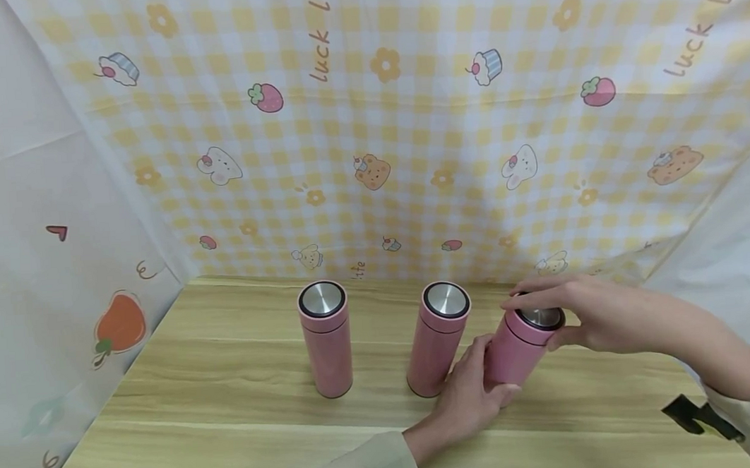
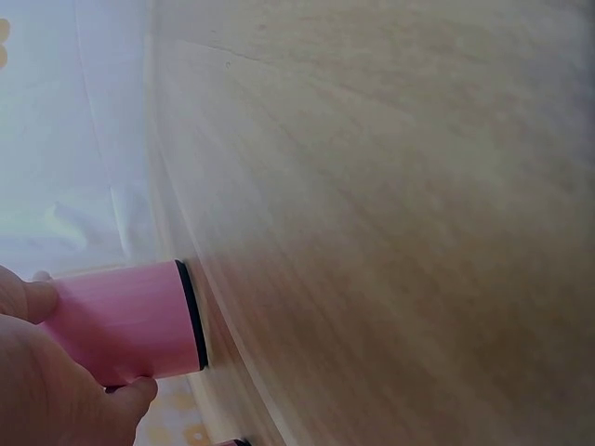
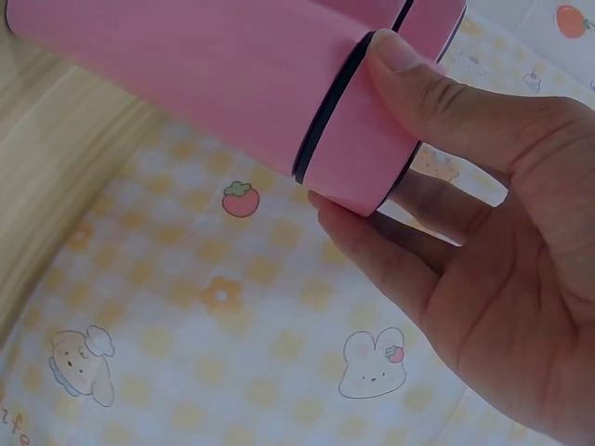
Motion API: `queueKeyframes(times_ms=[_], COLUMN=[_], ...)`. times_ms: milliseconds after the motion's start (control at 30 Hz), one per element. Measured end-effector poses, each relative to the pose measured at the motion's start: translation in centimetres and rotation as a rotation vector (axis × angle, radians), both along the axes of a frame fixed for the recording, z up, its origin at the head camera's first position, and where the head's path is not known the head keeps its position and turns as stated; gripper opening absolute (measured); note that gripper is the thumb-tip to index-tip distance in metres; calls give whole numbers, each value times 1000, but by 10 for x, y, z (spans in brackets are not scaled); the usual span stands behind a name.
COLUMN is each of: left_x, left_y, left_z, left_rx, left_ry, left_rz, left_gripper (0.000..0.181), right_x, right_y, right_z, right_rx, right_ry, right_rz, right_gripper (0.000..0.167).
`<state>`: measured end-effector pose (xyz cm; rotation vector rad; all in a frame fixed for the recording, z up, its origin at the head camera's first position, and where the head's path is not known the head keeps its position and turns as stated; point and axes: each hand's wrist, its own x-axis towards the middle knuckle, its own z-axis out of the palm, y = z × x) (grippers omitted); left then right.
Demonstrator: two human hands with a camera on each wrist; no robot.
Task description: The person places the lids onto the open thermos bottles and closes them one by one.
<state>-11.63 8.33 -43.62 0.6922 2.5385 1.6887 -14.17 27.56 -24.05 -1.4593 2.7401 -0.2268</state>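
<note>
Three pink thermos flasks with silver-topped lids stand on a wooden table in the head view. My left hand grips the body of the right-hand thermos from the near side, low down. At its top, my right hand holds the lid between thumb and fingers; the lid sits on the body with a dark ring at the seam. In the left wrist view, the thermos's dark base is close to the tabletop; whether it touches I cannot tell. The middle thermos stands just left of my left hand.
The left thermos stands apart from the others. Behind the wooden table hangs a yellow checked cloth with cartoon prints. A white printed cloth closes off the left side. A black strap is by the right sleeve.
</note>
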Motion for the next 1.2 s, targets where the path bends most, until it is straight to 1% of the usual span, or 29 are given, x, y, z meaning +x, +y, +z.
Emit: queueKeyframes(times_ms=[167,300,467,667,900,1033,1200], left_x=[0,0,1,1,0,0,1], left_y=[0,0,0,1,0,0,1], left_z=[0,-1,-1,0,0,-1,-1], left_rx=[-2,-8,-9,-16,-13,-21,-21], left_ry=[4,-3,-13,-13,-27,-22,-9], left_rz=[3,3,0,9,1,9,9], left_gripper=[67,68,67,66,66,66,66], right_x=[2,2,2,3,5,6,7], right_y=[-3,-6,-8,-10,-14,-16,-17], right_z=[1,0,-1,1,2,2,2], right_rx=[3,-20,-30,16,60,69,74], right_ry=[6,26,51,72,88,88,109], right_rz=[-10,4,12,-48,-111,-138,-162], right_gripper=[63,60,62,62,58,57,57])
